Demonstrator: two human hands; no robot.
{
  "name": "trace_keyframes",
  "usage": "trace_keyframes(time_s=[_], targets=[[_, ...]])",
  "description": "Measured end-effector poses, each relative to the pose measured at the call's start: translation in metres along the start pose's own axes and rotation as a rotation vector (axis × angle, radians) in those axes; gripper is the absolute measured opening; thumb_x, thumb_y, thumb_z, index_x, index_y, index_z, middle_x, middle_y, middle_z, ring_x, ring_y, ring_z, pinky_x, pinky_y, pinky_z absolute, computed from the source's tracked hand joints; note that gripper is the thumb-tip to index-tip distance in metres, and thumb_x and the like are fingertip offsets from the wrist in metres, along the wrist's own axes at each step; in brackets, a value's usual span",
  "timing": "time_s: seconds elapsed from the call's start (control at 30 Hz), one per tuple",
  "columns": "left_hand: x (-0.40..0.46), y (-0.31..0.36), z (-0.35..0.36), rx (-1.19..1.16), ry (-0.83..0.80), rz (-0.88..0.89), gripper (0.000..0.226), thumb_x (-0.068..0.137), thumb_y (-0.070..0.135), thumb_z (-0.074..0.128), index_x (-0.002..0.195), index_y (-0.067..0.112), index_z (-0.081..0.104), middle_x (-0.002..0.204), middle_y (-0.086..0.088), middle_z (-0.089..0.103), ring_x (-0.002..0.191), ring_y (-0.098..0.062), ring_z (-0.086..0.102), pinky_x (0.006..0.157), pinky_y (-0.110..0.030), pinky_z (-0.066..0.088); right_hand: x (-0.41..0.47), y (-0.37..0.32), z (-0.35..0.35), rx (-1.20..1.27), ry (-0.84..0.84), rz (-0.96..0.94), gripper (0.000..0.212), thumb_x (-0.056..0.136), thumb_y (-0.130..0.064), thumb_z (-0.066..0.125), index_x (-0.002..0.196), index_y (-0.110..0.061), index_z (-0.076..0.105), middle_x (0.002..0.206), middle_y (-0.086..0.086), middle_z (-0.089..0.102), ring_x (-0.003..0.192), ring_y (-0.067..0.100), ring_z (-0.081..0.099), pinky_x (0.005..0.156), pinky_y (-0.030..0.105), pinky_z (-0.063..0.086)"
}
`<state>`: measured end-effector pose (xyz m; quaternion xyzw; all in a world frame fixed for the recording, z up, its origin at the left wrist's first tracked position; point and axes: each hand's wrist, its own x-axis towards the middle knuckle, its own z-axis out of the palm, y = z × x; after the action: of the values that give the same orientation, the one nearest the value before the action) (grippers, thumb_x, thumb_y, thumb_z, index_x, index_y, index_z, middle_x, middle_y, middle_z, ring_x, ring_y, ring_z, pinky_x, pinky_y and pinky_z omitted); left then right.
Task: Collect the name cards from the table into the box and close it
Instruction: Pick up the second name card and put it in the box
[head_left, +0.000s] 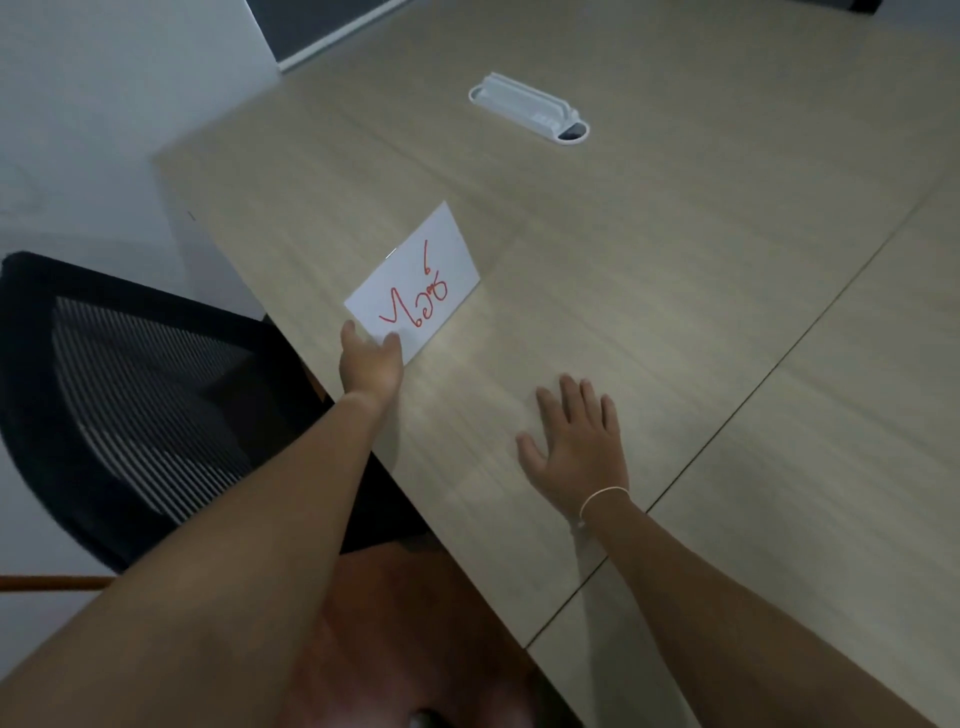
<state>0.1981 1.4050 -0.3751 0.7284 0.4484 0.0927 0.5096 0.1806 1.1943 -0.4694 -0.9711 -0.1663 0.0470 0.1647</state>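
Note:
A white folded name card (415, 283) with red handwriting stands on the wooden table (649, 249) near its left edge. My left hand (370, 364) reaches to the card's near corner, thumb and fingers apart on either side of it and touching the paper; whether they grip it is unclear. My right hand (576, 447) lies flat on the table, palm down, fingers spread, holding nothing. It rests to the right of the card and nearer to me. No box is in view.
A black mesh office chair (135, 395) stands at the table's left edge, beside my left arm. A white cable port cover (530, 106) is set into the tabletop farther back. Seams run across the table on the right.

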Motion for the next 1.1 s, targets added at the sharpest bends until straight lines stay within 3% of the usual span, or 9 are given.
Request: trace_keyframes(time_s=[0.07,0.2,0.47,0.6,0.7,0.77,0.83,0.97,1.1], targets=[[0.006,0.004,0.001,-0.039,0.018,0.020,0.053,0.092,0.020,0.051,0.142,0.012,0.036,0.134,-0.008,0.054,0.122,-0.026,0.053,0.097,-0.033,0.045,0.000,-0.001,0.000,0.006,-0.006,0.002,0.064,0.086,-0.052,0.035,0.143,-0.023,0.036,0.157,0.009,0.027,0.147,0.029,0.018,0.120,0.045,0.012],[0.013,0.008,0.006,-0.024,0.065,0.028,0.031,0.093,0.017,0.047,0.122,0.005,0.053,0.118,-0.010,0.060,0.107,-0.026,0.058,0.081,-0.027,0.042,0.001,-0.001,0.000,0.012,-0.008,0.006,0.065,0.085,-0.053,0.034,0.143,-0.023,0.035,0.157,0.008,0.025,0.148,0.028,0.017,0.121,0.045,0.011],[-0.007,-0.003,0.011,-0.075,0.042,0.067,0.028,0.096,0.016,0.042,0.120,0.004,0.051,0.117,-0.009,0.060,0.100,-0.022,0.056,0.082,-0.028,0.043,0.000,0.001,0.000,-0.002,-0.001,-0.005,0.064,0.086,-0.053,0.035,0.142,-0.023,0.037,0.156,0.008,0.028,0.147,0.029,0.019,0.120,0.045,0.012],[-0.020,-0.010,0.001,-0.155,-0.025,0.053,0.018,0.094,0.018,0.041,0.108,0.014,0.050,0.118,-0.012,0.062,0.104,-0.026,0.061,0.094,-0.043,0.051,0.000,0.001,-0.004,0.035,-0.036,0.002,0.061,0.087,-0.048,0.038,0.143,-0.023,0.037,0.157,0.005,0.026,0.147,0.026,0.017,0.121,0.043,0.009],[-0.035,-0.006,-0.007,-0.179,-0.100,0.069,0.015,0.094,0.018,0.039,0.105,0.014,0.047,0.110,-0.011,0.063,0.099,-0.028,0.064,0.081,-0.046,0.057,0.000,0.002,-0.016,0.274,-0.062,0.060,0.052,0.090,-0.034,0.049,0.139,-0.017,0.043,0.154,0.005,0.033,0.145,0.023,0.024,0.120,0.037,0.013],[-0.051,-0.001,-0.012,-0.227,-0.154,0.094,0.015,0.094,0.015,0.037,0.105,0.012,0.047,0.098,-0.005,0.060,0.086,-0.021,0.061,0.065,-0.034,0.056,-0.009,0.002,-0.033,0.570,-0.003,0.188,0.047,0.091,-0.024,0.053,0.137,-0.012,0.047,0.147,0.007,0.043,0.139,0.024,0.038,0.116,0.034,0.026],[-0.066,0.004,-0.014,-0.284,-0.210,0.112,0.016,0.093,0.014,0.036,0.104,0.014,0.047,0.099,-0.005,0.058,0.083,-0.020,0.060,0.061,-0.030,0.054,-0.020,0.002,-0.053,0.790,0.101,0.346,0.043,0.092,-0.020,0.051,0.135,-0.011,0.049,0.142,0.007,0.049,0.130,0.026,0.049,0.110,0.033,0.036],[-0.105,0.012,-0.020,-0.312,-0.367,0.181,0.020,0.094,0.015,0.034,0.109,0.017,0.047,0.105,-0.005,0.059,0.090,-0.022,0.061,0.060,-0.030,0.053,-0.064,0.007,-0.099,0.926,0.318,0.507,0.039,0.095,-0.020,0.044,0.132,-0.014,0.054,0.139,0.006,0.054,0.128,0.024,0.050,0.110,0.032,0.037],[-0.156,0.011,-0.017,-0.313,-0.521,0.256,0.013,0.095,0.015,0.033,0.098,0.016,0.045,0.089,-0.004,0.053,0.075,-0.017,0.056,0.059,-0.026,0.048,-0.124,0.012,-0.136,0.941,0.456,0.543,0.037,0.095,-0.024,0.046,0.128,-0.015,0.056,0.133,0.005,0.059,0.124,0.022,0.053,0.107,0.030,0.040]])
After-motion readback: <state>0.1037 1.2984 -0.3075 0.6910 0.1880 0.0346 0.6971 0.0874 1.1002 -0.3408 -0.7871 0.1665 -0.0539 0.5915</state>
